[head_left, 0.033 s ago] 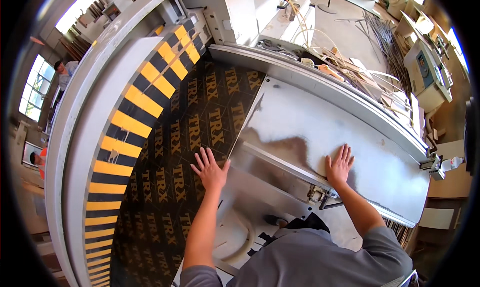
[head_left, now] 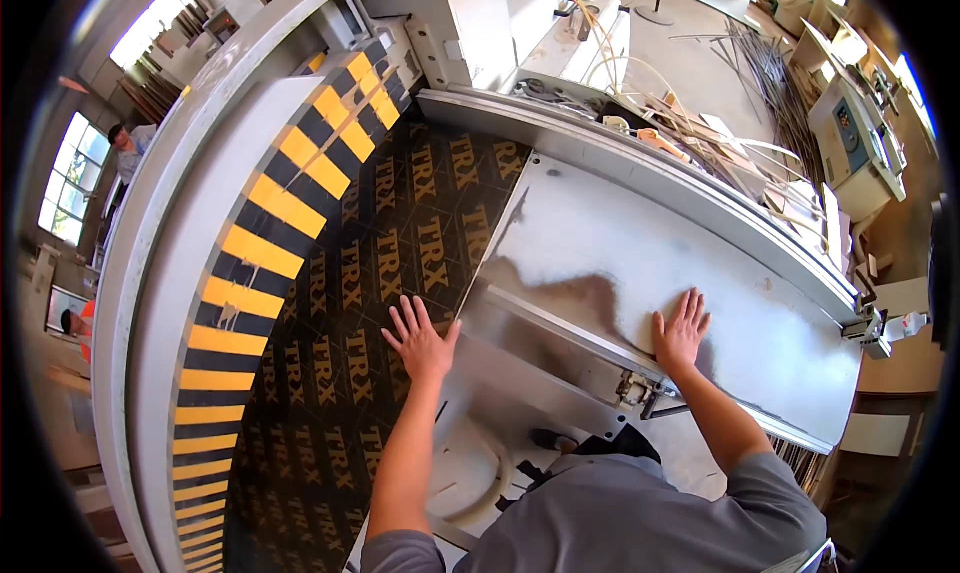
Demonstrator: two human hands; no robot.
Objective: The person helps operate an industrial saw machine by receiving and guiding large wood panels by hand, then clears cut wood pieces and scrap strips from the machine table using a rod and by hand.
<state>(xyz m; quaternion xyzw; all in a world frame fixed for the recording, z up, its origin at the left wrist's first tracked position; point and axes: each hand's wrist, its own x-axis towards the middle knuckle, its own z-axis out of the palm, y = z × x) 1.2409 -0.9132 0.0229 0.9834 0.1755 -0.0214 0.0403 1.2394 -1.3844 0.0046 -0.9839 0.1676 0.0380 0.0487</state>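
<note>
My left hand (head_left: 424,345) lies flat on the near right edge of a dark board (head_left: 385,243) with gold lettering, its fingers spread. Part of this board is hidden behind the yellow-and-black striped beam (head_left: 255,263). Flat on a grey metal table (head_left: 760,318) rests my right hand (head_left: 682,331), fingers stretched out and holding nothing. A dark, worn patch marks the metal beside that hand. Between my two hands runs a raised metal rail (head_left: 570,323), with a small metal fitting (head_left: 637,386) at its near end.
A long metal fence (head_left: 640,178) borders the far side of the table. Behind it lie offcuts and strips (head_left: 720,153). A machine cabinet (head_left: 850,138) stands at far right. Two other people, one in grey (head_left: 135,145) and one in orange (head_left: 86,323), are beyond the beam.
</note>
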